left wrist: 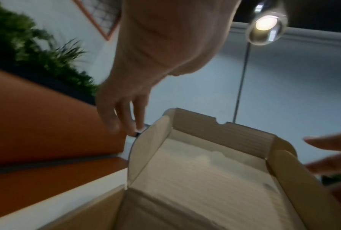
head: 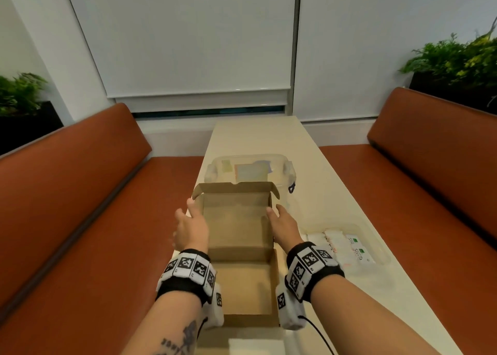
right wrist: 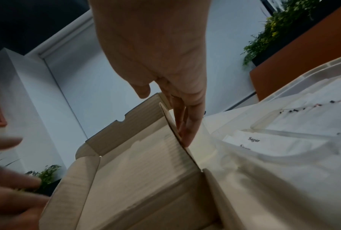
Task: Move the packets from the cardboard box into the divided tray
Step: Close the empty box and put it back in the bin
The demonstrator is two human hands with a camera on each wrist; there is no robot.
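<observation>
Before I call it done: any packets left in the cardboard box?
No, the cardboard box shows only bare brown floor, while the packets lie in the divided tray.

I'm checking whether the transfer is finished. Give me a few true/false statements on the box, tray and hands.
1. The box holds no visible packets. True.
2. Packets lie in the tray. True.
3. The tray sits left of the box. False: it sits to its right.
4. The left hand pinches a packet. False: it holds nothing.
5. The right hand has its fingers against the lid's side flap. True.
</observation>
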